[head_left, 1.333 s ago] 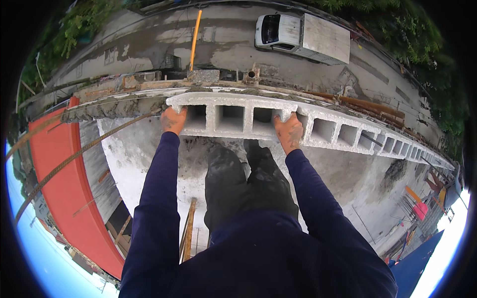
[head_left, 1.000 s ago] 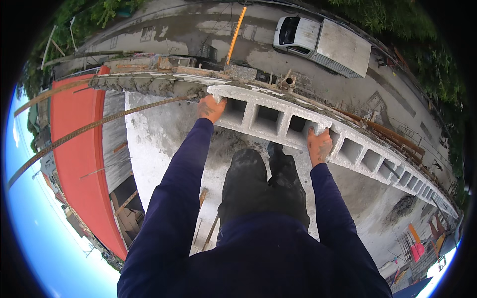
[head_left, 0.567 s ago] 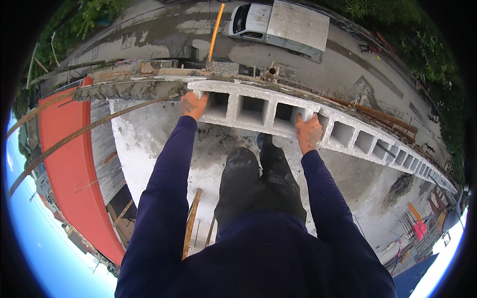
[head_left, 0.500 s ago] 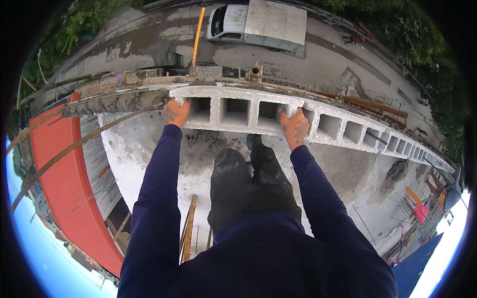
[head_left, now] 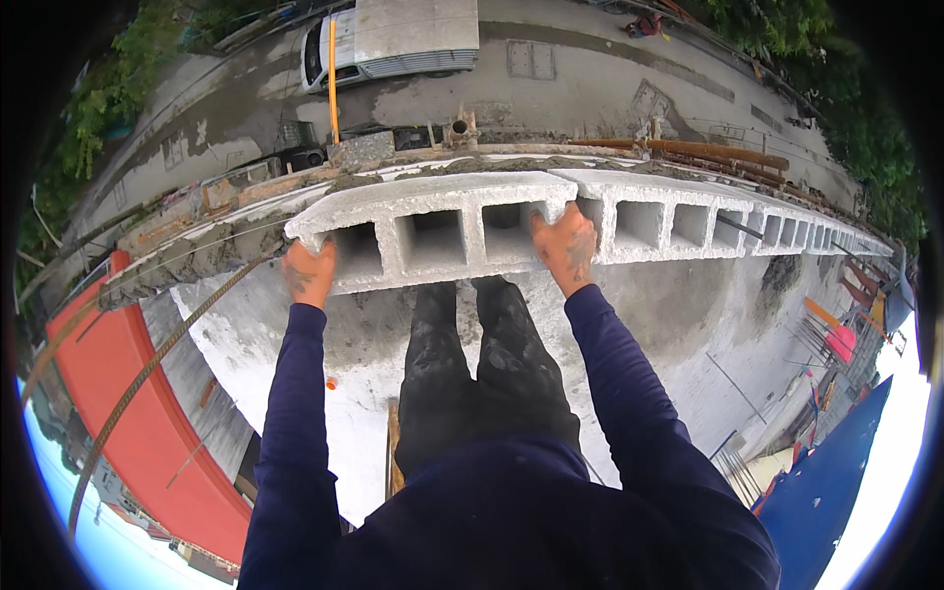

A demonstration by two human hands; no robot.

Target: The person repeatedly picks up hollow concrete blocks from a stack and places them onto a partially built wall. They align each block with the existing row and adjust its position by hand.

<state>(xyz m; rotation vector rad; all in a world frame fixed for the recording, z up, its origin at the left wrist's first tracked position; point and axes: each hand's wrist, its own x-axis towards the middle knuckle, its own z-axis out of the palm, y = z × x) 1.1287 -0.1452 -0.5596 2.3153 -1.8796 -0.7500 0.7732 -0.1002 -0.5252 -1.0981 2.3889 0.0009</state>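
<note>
A grey hollow concrete block [head_left: 433,197], its square openings facing me, is gripped at both ends. My left hand [head_left: 310,273] is closed around its left end wall. My right hand [head_left: 565,248] closes on the right end wall, beside the neighbouring block. To the right runs a row of similar blocks [head_left: 649,184] along the wall top. The held block's left end sits nearer to me than the row's line. Wet mortar [head_left: 187,246] lies in a strip to the left. The block's underside and most fingertips are hidden.
A ribbed steel bar [head_left: 162,349] slants across the left, near a red beam [head_left: 162,413]. Beyond the wall, far below, lies a street with a white van [head_left: 413,39]. An orange upright bar [head_left: 333,84] stands past the edge. Rusty pipes [head_left: 718,154] lie behind the row.
The block's left end has swung toward me and looks larger, both hands still gripping it. My view has shifted, so the van now appears farther left.
</note>
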